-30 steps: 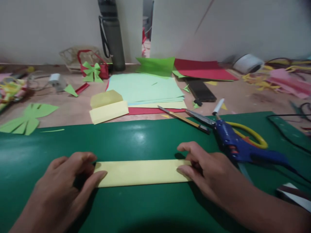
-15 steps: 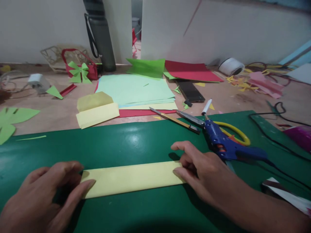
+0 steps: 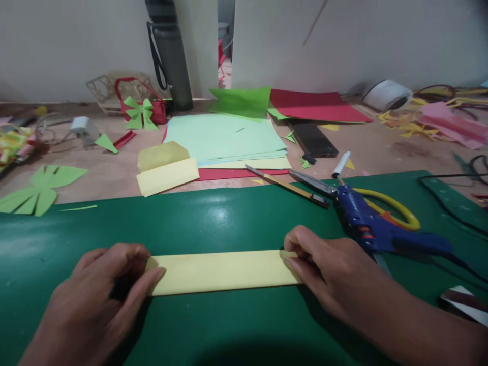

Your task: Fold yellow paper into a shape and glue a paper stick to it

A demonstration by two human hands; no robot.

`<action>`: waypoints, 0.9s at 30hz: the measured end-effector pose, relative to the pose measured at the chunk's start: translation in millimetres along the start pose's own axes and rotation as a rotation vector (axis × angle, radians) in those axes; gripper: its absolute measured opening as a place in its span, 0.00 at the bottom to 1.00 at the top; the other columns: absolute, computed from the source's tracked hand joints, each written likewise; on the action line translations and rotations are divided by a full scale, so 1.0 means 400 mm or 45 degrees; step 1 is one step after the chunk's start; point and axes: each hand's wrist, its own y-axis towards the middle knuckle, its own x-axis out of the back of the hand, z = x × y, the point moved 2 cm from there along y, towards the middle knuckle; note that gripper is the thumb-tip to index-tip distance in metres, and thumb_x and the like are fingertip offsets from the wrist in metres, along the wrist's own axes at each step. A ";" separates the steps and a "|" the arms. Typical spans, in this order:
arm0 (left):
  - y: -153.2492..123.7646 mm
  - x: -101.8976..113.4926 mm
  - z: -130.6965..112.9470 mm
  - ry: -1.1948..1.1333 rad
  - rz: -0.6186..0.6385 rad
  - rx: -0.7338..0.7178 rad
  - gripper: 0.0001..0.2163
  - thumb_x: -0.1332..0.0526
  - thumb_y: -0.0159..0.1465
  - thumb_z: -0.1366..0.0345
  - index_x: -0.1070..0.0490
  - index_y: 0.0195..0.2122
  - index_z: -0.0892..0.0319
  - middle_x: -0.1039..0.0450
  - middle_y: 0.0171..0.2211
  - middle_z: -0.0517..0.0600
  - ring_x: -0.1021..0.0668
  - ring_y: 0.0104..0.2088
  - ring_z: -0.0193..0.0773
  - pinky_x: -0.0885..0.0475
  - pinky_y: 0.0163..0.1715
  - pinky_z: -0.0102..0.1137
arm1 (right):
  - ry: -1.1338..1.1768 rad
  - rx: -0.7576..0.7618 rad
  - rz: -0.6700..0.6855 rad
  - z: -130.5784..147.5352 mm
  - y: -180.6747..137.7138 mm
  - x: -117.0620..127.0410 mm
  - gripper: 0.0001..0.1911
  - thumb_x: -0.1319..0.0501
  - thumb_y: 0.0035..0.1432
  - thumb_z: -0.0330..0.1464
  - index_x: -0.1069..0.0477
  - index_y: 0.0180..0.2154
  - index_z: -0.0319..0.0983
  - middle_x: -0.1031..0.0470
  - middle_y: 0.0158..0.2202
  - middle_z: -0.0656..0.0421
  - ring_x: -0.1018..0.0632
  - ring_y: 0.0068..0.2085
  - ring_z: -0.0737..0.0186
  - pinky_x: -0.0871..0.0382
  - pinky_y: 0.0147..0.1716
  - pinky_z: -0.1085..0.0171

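A long pale yellow paper strip (image 3: 224, 272) stretches sideways across the green cutting mat (image 3: 213, 325). My left hand (image 3: 102, 295) pinches its left end, thumb on top and curled fingers behind. At the opposite end my right hand (image 3: 328, 269) grips the strip between thumb and bent forefinger. The ends of the strip are partly hidden by my fingers. Just beyond my right hand lie a blue glue gun (image 3: 366, 223), yellow-handled scissors (image 3: 400, 208) and a craft knife (image 3: 285, 186).
Behind the mat are a folded yellow paper piece (image 3: 168, 178), a stack of pale green sheets (image 3: 229, 140), red paper (image 3: 320, 105) and a phone (image 3: 312, 138). A dark bottle (image 3: 173, 66) stands near a small red paper bag (image 3: 156, 109). Green paper cutouts (image 3: 38, 193) lie left.
My right forefinger, stretched out before, has curled down onto the strip's end. The strip now lies more level. The whole view has shifted, so things appear further right.
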 end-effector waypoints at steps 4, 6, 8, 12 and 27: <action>0.005 0.006 -0.020 0.112 -0.106 -0.018 0.05 0.45 0.61 0.59 0.38 0.31 0.53 0.31 0.25 0.42 0.29 0.25 0.36 0.38 0.25 0.28 | 0.019 0.022 -0.023 -0.001 -0.002 -0.004 0.07 0.51 0.58 0.27 0.45 0.28 0.42 0.43 0.17 0.68 0.40 0.16 0.69 0.50 0.17 0.68; 0.009 0.008 -0.023 0.100 -0.082 -0.052 0.07 0.46 0.62 0.59 0.37 0.30 0.54 0.31 0.24 0.42 0.29 0.23 0.35 0.38 0.24 0.28 | 0.010 0.037 -0.045 -0.002 -0.001 -0.004 0.08 0.51 0.57 0.26 0.46 0.27 0.42 0.43 0.17 0.68 0.41 0.15 0.70 0.50 0.17 0.68; 0.012 0.010 -0.024 0.076 -0.039 -0.056 0.07 0.46 0.62 0.59 0.37 0.29 0.55 0.31 0.23 0.43 0.29 0.23 0.35 0.37 0.25 0.29 | -0.006 0.049 -0.060 -0.003 0.003 -0.005 0.09 0.51 0.57 0.26 0.47 0.26 0.42 0.43 0.16 0.68 0.41 0.15 0.70 0.50 0.16 0.68; 0.018 0.019 -0.030 0.045 -0.032 -0.120 0.07 0.46 0.62 0.61 0.38 0.28 0.56 0.32 0.22 0.44 0.30 0.23 0.35 0.36 0.29 0.31 | -0.031 0.087 -0.073 -0.005 0.005 -0.010 0.09 0.51 0.57 0.26 0.45 0.25 0.42 0.41 0.15 0.67 0.38 0.14 0.69 0.49 0.16 0.68; 0.033 0.013 -0.080 0.430 0.157 -0.811 0.21 0.51 0.65 0.73 0.46 0.58 0.52 0.34 0.36 0.52 0.33 0.33 0.42 0.41 0.34 0.37 | -0.612 0.736 -0.180 0.076 0.009 -0.028 0.22 0.53 0.59 0.24 0.41 0.55 0.40 0.28 0.41 0.51 0.29 0.38 0.52 0.41 0.37 0.53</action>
